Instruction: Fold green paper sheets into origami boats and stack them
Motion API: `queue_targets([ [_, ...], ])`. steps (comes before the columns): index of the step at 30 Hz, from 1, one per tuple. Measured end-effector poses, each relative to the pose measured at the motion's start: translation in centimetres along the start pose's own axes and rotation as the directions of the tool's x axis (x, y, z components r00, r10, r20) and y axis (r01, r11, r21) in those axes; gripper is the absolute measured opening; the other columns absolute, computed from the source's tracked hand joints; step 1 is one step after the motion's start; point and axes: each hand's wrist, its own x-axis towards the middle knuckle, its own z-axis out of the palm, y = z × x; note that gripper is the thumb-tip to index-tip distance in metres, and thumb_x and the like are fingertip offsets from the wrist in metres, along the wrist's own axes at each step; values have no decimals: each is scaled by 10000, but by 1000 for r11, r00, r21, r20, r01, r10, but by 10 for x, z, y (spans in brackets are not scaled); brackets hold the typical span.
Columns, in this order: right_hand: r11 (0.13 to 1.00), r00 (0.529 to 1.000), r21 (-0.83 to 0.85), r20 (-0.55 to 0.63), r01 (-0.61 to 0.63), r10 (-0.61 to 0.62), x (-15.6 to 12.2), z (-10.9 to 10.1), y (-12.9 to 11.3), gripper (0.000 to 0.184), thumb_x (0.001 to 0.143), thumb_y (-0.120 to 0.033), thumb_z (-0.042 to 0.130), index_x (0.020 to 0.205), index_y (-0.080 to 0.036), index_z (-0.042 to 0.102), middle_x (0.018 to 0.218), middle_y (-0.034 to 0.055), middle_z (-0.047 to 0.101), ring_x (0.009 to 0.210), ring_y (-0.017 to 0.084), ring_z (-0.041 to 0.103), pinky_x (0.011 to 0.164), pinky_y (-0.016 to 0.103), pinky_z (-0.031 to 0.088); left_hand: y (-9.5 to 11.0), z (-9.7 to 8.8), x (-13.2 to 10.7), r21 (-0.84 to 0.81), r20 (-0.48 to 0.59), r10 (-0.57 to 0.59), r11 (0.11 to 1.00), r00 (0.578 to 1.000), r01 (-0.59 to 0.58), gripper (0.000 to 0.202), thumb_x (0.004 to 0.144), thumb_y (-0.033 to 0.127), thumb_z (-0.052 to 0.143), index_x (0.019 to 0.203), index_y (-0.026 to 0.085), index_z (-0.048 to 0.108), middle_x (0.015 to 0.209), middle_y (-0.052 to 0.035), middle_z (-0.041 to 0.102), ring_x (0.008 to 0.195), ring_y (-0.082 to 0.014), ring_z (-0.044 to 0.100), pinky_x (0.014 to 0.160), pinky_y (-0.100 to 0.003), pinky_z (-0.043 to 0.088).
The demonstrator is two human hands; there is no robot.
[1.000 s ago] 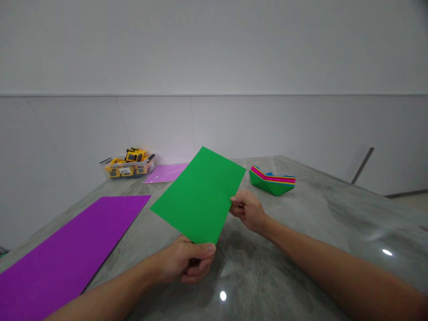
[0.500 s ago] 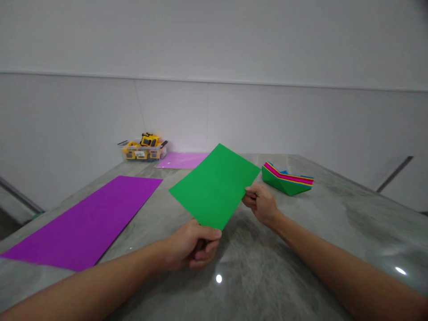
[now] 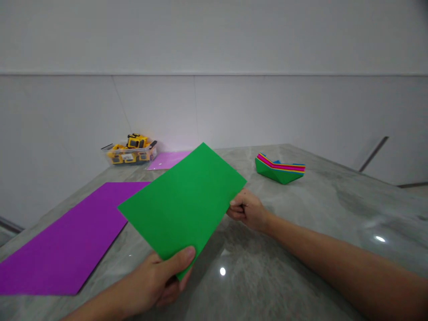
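A flat sheet of green paper (image 3: 187, 200) is held up at a tilt above the table, between both hands. My left hand (image 3: 163, 276) pinches its near corner, with the thumb on top and the fingers underneath. At the sheet's right edge, my right hand (image 3: 247, 209) grips it, its fingertips partly hidden behind the paper. Beyond the right hand, a folded paper boat (image 3: 281, 171) stands on the table, green below with pink, yellow and blue layered edges. To the left lies a large purple sheet (image 3: 76, 240), partly covered from view by the green one.
At the back left, a clear plastic box (image 3: 130, 156) holds yellow toy vehicles. Beside it lies a pale pink sheet (image 3: 167, 159), near the wall. The table (image 3: 334, 232) has a glossy grey marbled top, and its far edge is close to the white wall.
The green sheet has come nearer and left, appearing larger. My left hand has moved down and left with it; my right hand has shifted slightly left. The camera view has also turned a little.
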Motion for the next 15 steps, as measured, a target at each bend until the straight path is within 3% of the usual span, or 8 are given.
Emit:
queue_targets([
  [3, 999, 999, -9, -10, 34, -34, 3, -2, -1, 376, 589, -263, 526, 380, -237, 214, 361, -95, 146, 324, 36, 147, 369, 221, 81, 0, -1, -1, -55, 23, -60, 997, 998, 61, 611, 731, 748, 552, 468, 215, 409, 354, 83, 232, 321, -61, 193, 349, -226, 147],
  [15, 991, 989, -51, -69, 126, -130, 8, -7, -4, 411, 603, -260, 538, 374, -230, 198, 350, -96, 139, 321, 35, 142, 365, 211, 78, 6, 0, -3, -181, 84, -55, 981, 995, 69, 580, 775, 665, 573, 485, 206, 371, 357, 94, 198, 310, -50, 170, 357, -229, 114],
])
